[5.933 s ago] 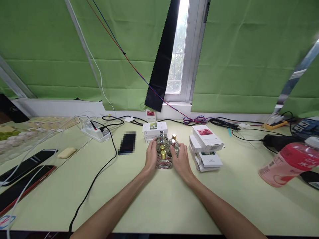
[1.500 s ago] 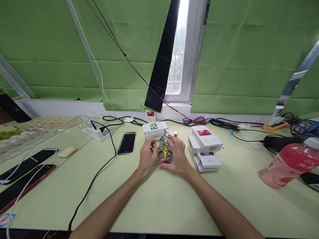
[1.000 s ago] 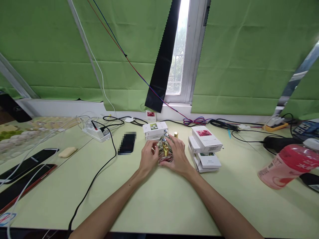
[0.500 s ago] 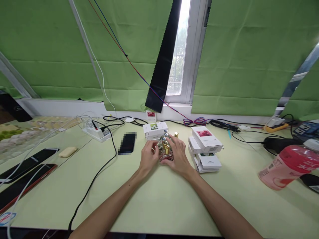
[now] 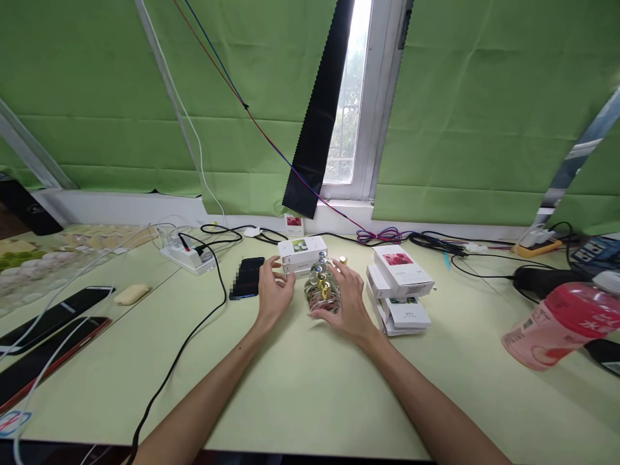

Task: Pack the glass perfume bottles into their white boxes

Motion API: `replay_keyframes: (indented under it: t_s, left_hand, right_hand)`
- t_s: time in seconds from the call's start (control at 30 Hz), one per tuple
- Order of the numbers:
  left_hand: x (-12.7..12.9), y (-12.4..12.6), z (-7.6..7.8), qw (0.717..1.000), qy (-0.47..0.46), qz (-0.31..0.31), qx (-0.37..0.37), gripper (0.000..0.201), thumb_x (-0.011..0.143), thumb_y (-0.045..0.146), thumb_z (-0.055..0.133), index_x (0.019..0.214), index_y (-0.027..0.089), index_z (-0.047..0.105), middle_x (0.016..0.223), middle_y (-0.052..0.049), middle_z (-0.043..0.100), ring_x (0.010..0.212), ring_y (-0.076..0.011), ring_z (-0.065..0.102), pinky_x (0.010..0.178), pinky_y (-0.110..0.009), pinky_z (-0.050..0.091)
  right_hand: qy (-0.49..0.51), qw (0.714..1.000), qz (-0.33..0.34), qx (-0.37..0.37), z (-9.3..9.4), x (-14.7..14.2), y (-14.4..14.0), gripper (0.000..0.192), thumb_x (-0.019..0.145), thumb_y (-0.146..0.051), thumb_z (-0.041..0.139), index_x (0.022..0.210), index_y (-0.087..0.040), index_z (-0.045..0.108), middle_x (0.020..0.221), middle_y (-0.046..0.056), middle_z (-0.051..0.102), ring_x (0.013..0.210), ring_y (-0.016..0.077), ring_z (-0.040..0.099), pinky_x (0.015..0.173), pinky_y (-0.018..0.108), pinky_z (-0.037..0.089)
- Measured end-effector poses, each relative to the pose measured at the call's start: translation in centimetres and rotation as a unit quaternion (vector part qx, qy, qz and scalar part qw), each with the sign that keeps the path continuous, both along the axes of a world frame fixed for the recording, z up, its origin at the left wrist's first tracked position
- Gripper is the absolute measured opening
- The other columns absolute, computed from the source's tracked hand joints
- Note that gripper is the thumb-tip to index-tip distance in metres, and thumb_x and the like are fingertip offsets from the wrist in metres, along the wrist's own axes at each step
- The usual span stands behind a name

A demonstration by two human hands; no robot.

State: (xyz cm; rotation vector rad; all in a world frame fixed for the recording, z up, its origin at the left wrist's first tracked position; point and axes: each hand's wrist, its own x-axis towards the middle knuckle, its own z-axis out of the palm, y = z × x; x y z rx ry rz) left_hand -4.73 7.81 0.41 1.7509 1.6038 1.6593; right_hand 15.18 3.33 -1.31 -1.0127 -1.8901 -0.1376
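Several small glass bottles point(image 5: 316, 295) with silver and gold caps, like perfume bottles, stand close together in the middle of the table. My right hand point(image 5: 347, 297) is cupped around their right side, its thumb along the front and its fingers behind, hiding part of them. To their left, my left hand point(image 5: 275, 290) is apart from the bottles, open with bent fingers and nothing in it. Its fingertips are near a white box stack point(image 5: 305, 253) with a green picture, and it lies beside a dark phone point(image 5: 247, 278).
A pile of white boxes point(image 5: 404, 274) stands right of the bottles. Farther right leans a pink bottle point(image 5: 547, 326). Left are a power strip point(image 5: 186, 255), a black cable point(image 5: 181, 352), an off-white case point(image 5: 132, 295) and two phones point(image 5: 53, 316). Cables run along the back wall.
My left hand has come away from the bottles and moved left towards the dark phone, its fingers opening. My right hand has stayed at the bottles.
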Motion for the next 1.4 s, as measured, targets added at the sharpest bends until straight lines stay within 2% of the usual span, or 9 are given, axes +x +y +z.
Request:
replay_keyframes:
  t_s: [0.1, 0.27, 0.43, 0.6, 0.7, 0.8, 0.97, 1.17, 1.4]
  left_hand:
    - [-0.9, 0.9, 0.0, 0.997, -0.059, -0.008, -0.053, 0.059, 0.079, 0.036, 0.069, 0.133, 0.021, 0.052, 0.118, -0.011, 0.057, 0.071, -0.0114, 0.062, 0.062, -0.026, 0.052]
    - [-1.2, 1.2, 0.7, 0.977, -0.165, -0.085, -0.107, 0.069, 0.075, 0.04, 0.072, 0.139, 0.024, 0.052, 0.135, -0.017, 0.053, 0.061, -0.0084, 0.059, 0.042, -0.02, 0.041]
    - [-1.2, 0.9, 1.5, 0.96, -0.206, -0.129, -0.142, 0.071, 0.074, 0.039, 0.074, 0.141, 0.024, 0.054, 0.142, -0.018, 0.053, 0.053, -0.0058, 0.057, 0.036, -0.018, 0.035]
    - [-1.5, 1.2, 1.4, 0.955, -0.212, -0.143, -0.151, 0.07, 0.075, 0.038, 0.074, 0.142, 0.025, 0.056, 0.145, -0.017, 0.052, 0.049, -0.0032, 0.053, 0.034, -0.018, 0.029]
    - [-1.7, 1.3, 1.2, 0.956, -0.203, -0.148, -0.152, 0.07, 0.075, 0.041, 0.075, 0.14, 0.025, 0.058, 0.138, -0.016, 0.058, 0.048, -0.0037, 0.053, 0.035, -0.019, 0.029]
    - [-1.8, 1.4, 1.2, 0.955, -0.203, -0.148, -0.158, 0.072, 0.074, 0.042, 0.075, 0.141, 0.023, 0.057, 0.112, -0.012, 0.068, 0.045, -0.0052, 0.051, 0.037, -0.02, 0.029]
    - [-1.7, 1.3, 1.4, 0.955, -0.203, -0.149, -0.158, 0.074, 0.073, 0.041, 0.076, 0.141, 0.021, 0.058, 0.079, -0.003, 0.065, 0.042, -0.0071, 0.047, 0.039, -0.021, 0.028]
    - [-1.6, 1.0, 1.9, 0.953, -0.195, -0.161, -0.168, 0.074, 0.074, 0.042, 0.075, 0.143, 0.021, 0.056, 0.075, -0.001, 0.064, 0.041, -0.0063, 0.044, 0.038, -0.021, 0.026]
    - [-1.9, 1.1, 1.9, 0.95, -0.195, -0.179, -0.167, 0.076, 0.074, 0.043, 0.076, 0.144, 0.022, 0.057, 0.084, -0.005, 0.068, 0.043, -0.0062, 0.047, 0.036, -0.02, 0.025]
  right_hand:
    - [0.016, 1.0, -0.004, 0.005, 0.1, -0.3, -0.3, 0.085, 0.087, -0.054, 0.07, 0.155, -0.024, 0.029, 0.154, 0.017, 0.043, 0.144, 0.0359, 0.038, 0.114, 0.053, 0.033]
    - [0.06, 0.998, -0.015, 0.016, 0.1, -0.7, -0.7, 0.066, 0.096, -0.043, 0.06, 0.153, -0.025, 0.031, 0.15, 0.015, 0.048, 0.14, 0.0329, 0.044, 0.112, 0.052, 0.035]
    - [0.091, 0.995, -0.017, 0.026, 0.4, -1.0, -1.1, 0.054, 0.1, -0.037, 0.055, 0.149, -0.024, 0.037, 0.142, 0.014, 0.055, 0.136, 0.0305, 0.048, 0.111, 0.051, 0.037]
    - [0.115, 0.992, -0.024, 0.034, 0.5, -1.3, -1.4, 0.045, 0.101, -0.034, 0.053, 0.143, -0.022, 0.043, 0.136, 0.014, 0.059, 0.131, 0.0291, 0.051, 0.109, 0.05, 0.039]
    - [0.126, 0.991, -0.025, 0.037, 0.4, -1.4, -1.4, 0.043, 0.101, -0.033, 0.052, 0.142, -0.023, 0.043, 0.135, 0.012, 0.06, 0.129, 0.028, 0.052, 0.109, 0.049, 0.039]
    - [0.129, 0.991, -0.027, 0.036, 0.4, -1.4, -1.4, 0.041, 0.102, -0.032, 0.051, 0.141, -0.023, 0.044, 0.133, 0.012, 0.061, 0.127, 0.0279, 0.053, 0.108, 0.049, 0.04]
    - [0.134, 0.99, -0.036, 0.03, 0.5, -1.5, -1.5, 0.038, 0.102, -0.031, 0.049, 0.139, -0.023, 0.046, 0.129, 0.011, 0.063, 0.125, 0.0278, 0.054, 0.107, 0.049, 0.041]
    - [0.141, 0.989, -0.034, 0.034, 0.6, -1.5, -1.5, 0.036, 0.102, -0.031, 0.049, 0.137, -0.023, 0.048, 0.127, 0.011, 0.064, 0.123, 0.0269, 0.055, 0.106, 0.048, 0.041]
    - [0.147, 0.988, -0.029, 0.025, 0.7, -1.5, -1.6, 0.033, 0.102, -0.031, 0.049, 0.134, -0.022, 0.048, 0.125, 0.012, 0.063, 0.123, 0.0273, 0.055, 0.105, 0.049, 0.043]
